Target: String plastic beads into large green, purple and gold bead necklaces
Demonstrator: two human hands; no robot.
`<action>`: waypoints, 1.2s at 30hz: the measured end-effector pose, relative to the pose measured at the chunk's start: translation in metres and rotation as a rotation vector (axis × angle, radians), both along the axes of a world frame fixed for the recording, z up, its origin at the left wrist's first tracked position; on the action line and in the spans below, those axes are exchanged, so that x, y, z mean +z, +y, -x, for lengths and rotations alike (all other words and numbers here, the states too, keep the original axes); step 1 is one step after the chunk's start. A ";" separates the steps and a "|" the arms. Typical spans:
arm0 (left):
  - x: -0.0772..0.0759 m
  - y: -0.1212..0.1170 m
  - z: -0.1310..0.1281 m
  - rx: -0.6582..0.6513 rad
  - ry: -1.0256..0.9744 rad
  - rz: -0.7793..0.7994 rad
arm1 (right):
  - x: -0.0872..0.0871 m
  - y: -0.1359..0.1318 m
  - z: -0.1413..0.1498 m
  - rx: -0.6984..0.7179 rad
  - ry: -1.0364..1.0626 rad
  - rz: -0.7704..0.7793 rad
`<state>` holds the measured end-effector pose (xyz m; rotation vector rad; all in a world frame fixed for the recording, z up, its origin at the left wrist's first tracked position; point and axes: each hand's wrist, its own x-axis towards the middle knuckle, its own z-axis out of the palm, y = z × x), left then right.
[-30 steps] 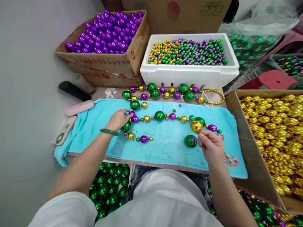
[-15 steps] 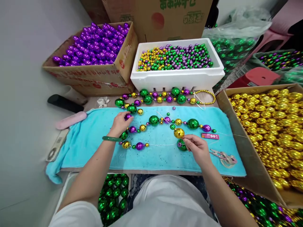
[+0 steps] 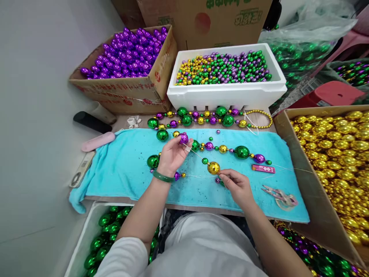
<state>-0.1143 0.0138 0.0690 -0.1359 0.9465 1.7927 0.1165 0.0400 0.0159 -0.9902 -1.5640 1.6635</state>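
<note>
- At ten o'clock we see a cardboard box (image 3: 121,92) of purple beads (image 3: 129,54) on the table (image 3: 119,122); the red print along its side is too skewed for us to read.
- Near the middle of the blue towel (image 3: 112,165), the grip of our left hand (image 3: 173,157) pinches a purple bead (image 3: 183,138).
- From that bead a cord (image 3: 196,154) slants toward four o'clock, through a small green bead (image 3: 205,161) and a gold bead (image 3: 213,168). We cannot tell whether its end sits inside the purple bead or only meets it.
- We judge the step in hand to be threading; the next move seems to call for lining up the hole with the cord and sliding the purple bead down to its green neighbour.
- At twelve o'clock, a tall carton (image 3: 230,23) shows a red disc and green characters, upside down and partly cut off, which we cannot read. Before it stands a white foam box (image 3: 225,94).
- The grip of our right hand (image 3: 238,186) is pressed together, apparently on the cord, at the gold bead's four o'clock end.
- Beyond it, toward one o'clock, the beaded strand (image 3: 241,152) lies on the towel.
- Toward two o'clock from that hand lies a pink packet (image 3: 263,169) with a white diamond; its lettering is too small for us.
</note>
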 end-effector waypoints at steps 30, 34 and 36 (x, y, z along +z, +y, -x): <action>0.002 0.005 -0.014 0.051 -0.033 -0.007 | 0.001 0.004 -0.002 -0.064 -0.075 0.002; 0.000 0.003 -0.021 0.053 0.053 -0.059 | 0.002 0.003 -0.001 -0.072 -0.069 0.011; -0.002 0.002 -0.030 0.045 0.146 -0.089 | 0.004 0.003 0.001 -0.082 -0.059 0.018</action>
